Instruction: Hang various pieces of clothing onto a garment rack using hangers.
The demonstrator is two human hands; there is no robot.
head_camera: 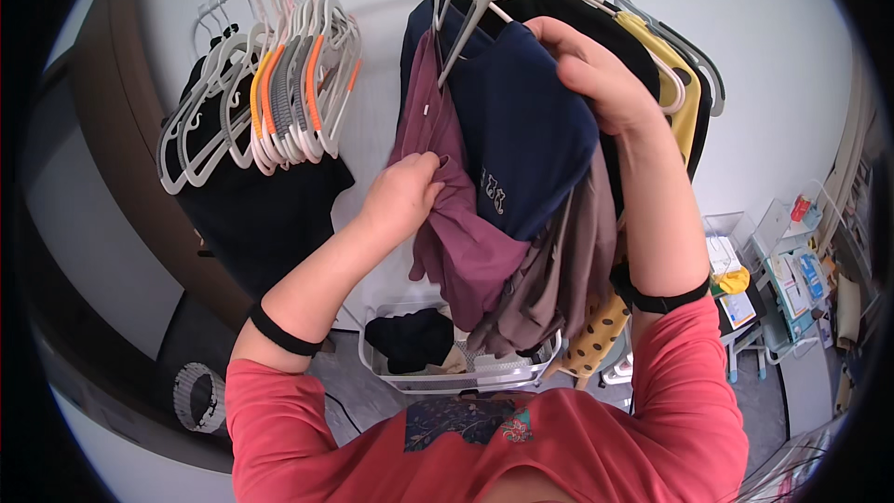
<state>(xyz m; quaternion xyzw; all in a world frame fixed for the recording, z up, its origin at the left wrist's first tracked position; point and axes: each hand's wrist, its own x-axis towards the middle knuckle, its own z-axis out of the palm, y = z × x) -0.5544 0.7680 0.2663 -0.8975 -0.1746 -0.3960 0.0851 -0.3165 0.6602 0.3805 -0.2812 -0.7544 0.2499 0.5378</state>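
My left hand (404, 188) pinches a fold of a purple garment (469, 244), which hangs from a light grey hanger (482, 7) at its upper left. Just behind and to the right is a navy blue top (527, 112) with a small cat design near its hem. My right hand (594, 73) grips the top's right shoulder, its fingertips partly hidden by the fabric. Below the top hangs a brownish-grey garment (559, 272). A black garment (594, 31) and a yellow garment with dark dots (646, 42) hang farther back on the right.
Several hangers (293, 98) with grey and orange grips crowd the rail at left, beside a black garment (265, 223). Beneath is a white mesh basket (447, 384) holding dark cloth (408, 339). A cluttered small desk (793, 279) stands at right; a dark door frame (119, 98) is at left.
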